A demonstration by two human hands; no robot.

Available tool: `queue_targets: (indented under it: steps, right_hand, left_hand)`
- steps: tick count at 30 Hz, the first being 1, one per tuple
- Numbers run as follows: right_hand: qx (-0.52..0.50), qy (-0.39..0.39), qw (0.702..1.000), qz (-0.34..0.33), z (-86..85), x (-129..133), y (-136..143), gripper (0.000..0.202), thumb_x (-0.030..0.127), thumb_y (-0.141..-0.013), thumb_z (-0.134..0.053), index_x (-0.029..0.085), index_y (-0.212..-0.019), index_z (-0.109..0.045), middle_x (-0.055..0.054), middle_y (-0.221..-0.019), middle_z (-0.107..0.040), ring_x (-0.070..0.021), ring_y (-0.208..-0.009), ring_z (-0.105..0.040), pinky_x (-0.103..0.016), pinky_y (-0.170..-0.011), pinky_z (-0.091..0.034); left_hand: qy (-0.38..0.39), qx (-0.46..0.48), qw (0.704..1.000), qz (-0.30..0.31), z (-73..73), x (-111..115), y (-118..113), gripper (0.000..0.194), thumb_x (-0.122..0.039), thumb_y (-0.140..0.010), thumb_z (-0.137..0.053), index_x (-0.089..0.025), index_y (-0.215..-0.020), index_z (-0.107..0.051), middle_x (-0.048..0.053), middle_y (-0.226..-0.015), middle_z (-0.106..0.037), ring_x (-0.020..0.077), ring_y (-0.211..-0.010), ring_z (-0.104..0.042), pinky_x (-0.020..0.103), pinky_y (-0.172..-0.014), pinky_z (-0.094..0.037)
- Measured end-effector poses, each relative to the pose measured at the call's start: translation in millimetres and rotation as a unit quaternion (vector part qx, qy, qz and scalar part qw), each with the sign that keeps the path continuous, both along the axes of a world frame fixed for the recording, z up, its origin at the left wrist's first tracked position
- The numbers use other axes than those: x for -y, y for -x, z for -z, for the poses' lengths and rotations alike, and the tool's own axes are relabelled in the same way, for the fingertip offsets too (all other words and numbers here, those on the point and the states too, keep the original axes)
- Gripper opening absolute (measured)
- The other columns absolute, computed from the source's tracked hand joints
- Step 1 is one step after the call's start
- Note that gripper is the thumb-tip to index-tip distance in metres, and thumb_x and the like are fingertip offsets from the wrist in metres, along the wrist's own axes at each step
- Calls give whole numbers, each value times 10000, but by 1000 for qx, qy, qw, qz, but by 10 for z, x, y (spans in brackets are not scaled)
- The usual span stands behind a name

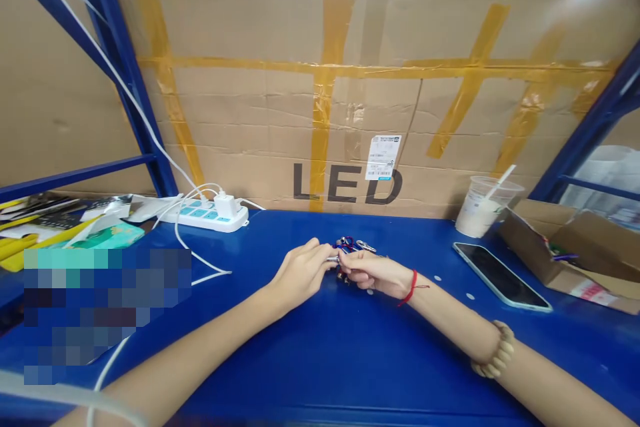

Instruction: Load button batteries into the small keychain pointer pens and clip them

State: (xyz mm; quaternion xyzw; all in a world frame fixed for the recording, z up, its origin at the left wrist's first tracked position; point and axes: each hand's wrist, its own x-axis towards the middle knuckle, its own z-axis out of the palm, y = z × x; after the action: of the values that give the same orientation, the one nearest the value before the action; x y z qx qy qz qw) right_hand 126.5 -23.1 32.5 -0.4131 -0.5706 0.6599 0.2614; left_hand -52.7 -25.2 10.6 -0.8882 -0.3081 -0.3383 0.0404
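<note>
Above the middle of the blue tabletop, my left hand and my right hand meet, fingertips nearly touching. Both are closed in a pinch on a small silvery metal piece; its exact kind is too small to make out. Just behind and below the fingers lies a little cluster of blue, red and metallic trinkets, partly hidden by my hands. A silvery ring shows at its right side.
A white power strip with cables lies back left, near yellow tools and packets. At the right are a phone, a plastic cup with a straw and an open cardboard box. Taped cardboard stands behind.
</note>
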Motion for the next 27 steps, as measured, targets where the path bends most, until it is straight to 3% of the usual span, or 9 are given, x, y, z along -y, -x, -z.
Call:
queue_targets:
  steps: [2,5,7,11,15,19,21,24,27]
  right_hand:
    - [-24,15,1000,-4,22,-50,40,505,596,-558,-693,156,-585,-445,93,-488,-303,-11,-407,-179,-171,-377,-82]
    - [24,-32,998,50,56,-146,107,480,603,-601,-655,157,-608,-479,84,-481,-335,-19,-402,-208,-178,-375,-110]
    - [78,-124,984,104,72,-208,162,452,588,-615,-648,150,-610,-534,67,-465,-384,-31,-404,-264,-188,-381,-177]
    - [150,-333,913,179,87,-281,257,409,547,-628,-652,140,-669,-645,-19,-628,-603,-81,-484,-448,-218,-455,-346]
    - [163,-363,890,223,95,-292,253,441,569,-686,-588,148,-798,-658,-55,-785,-661,-89,-437,-487,-240,-439,-392]
    - [180,-388,865,262,113,-291,135,453,578,-752,-506,148,-806,-638,-72,-807,-667,-103,-427,-502,-251,-436,-395]
    - [247,-431,824,273,113,-292,49,416,551,-785,-481,169,-808,-643,-59,-796,-672,-117,-474,-530,-251,-472,-396]
    - [388,-493,736,253,83,-301,-92,311,475,-821,-475,219,-792,-650,-23,-799,-679,-137,-588,-579,-239,-518,-373]
    - [477,-484,696,232,38,-333,-239,256,410,-838,-464,239,-797,-650,-8,-839,-684,-149,-671,-606,-233,-525,-348]
  left_hand:
    - [20,0,1000,-1,-52,-28,29,223,-234,-910,-336,-188,-986,-540,34,-874,-629,155,-775,-521,262,-713,-444]
    - [61,-1,997,-52,-81,-78,55,219,-230,-905,-340,-212,-1017,-527,23,-871,-610,155,-817,-534,256,-739,-440]
    - [84,0,992,-97,-63,-122,66,221,-238,-901,-338,-226,-1015,-526,22,-841,-594,168,-838,-544,264,-733,-443]
    - [164,46,976,-134,23,-216,82,232,-259,-902,-326,-241,-1033,-516,30,-883,-603,188,-871,-564,294,-740,-444]
    - [225,112,960,-122,108,-279,77,206,-278,-898,-345,-249,-1013,-513,24,-960,-619,189,-931,-561,310,-786,-434]
    - [256,129,954,-91,176,-321,63,194,-298,-895,-351,-243,-993,-509,23,-996,-616,183,-946,-560,322,-818,-427]
    - [261,139,952,-80,204,-343,60,190,-309,-891,-359,-236,-990,-504,30,-1002,-615,184,-958,-557,327,-836,-424]
    - [262,163,949,-70,232,-369,59,181,-322,-886,-371,-225,-969,-501,38,-993,-613,178,-948,-560,317,-835,-426]
    - [262,180,946,-63,233,-373,54,166,-338,-877,-394,-213,-908,-499,32,-931,-614,171,-902,-561,296,-795,-428]
